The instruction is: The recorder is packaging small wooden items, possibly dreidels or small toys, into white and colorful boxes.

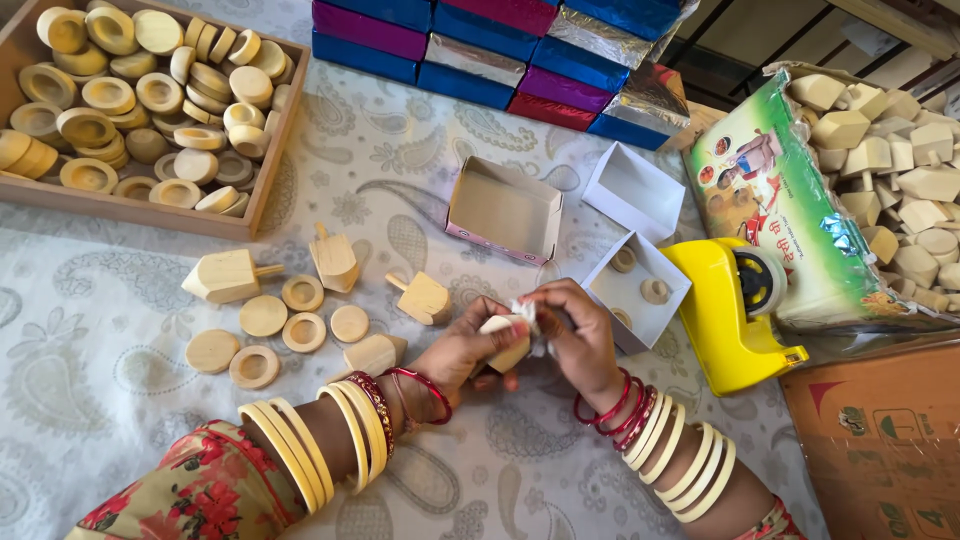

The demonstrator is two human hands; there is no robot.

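- Paisley-printed cloth covers the tabletop [120, 330], crowded with wooden parts and packaging.
- Both hands meet near the middle of the view. The left hand [462, 350] has its fingers clenched around a pale wooden block [507, 345], gripping it from the side and below.
- The right hand [580, 335] pinches a small crumpled white piece [524, 312] against the top of that block; whether it is tissue or tape, I cannot tell.
- Just left of the hands lie loose wooden discs and rings [283, 325] and several peg-topped wooden pieces [333, 258]; one more block [374, 353] sits touching the left wrist.
- A wooden tray [270, 150] at the upper left is heaped with more rings and discs.
- Beyond the hands stand an open cardboard box [505, 208] and two small white boxes; the nearer white box [640, 290] holds a few small wooden bits.
- A yellow tape dispenser [728, 310] stands just beside the right hand, and a printed bag of wooden blocks [860, 180] lies at the right.
- Stacked blue and purple cartons [480, 45] line the far edge.
- Judged risks: the white piece could tear or slip off, since only fingertips hold it; the left forearm could nudge the block by the wrist or scatter the loose discs; the right elbow could knock the dispenser.
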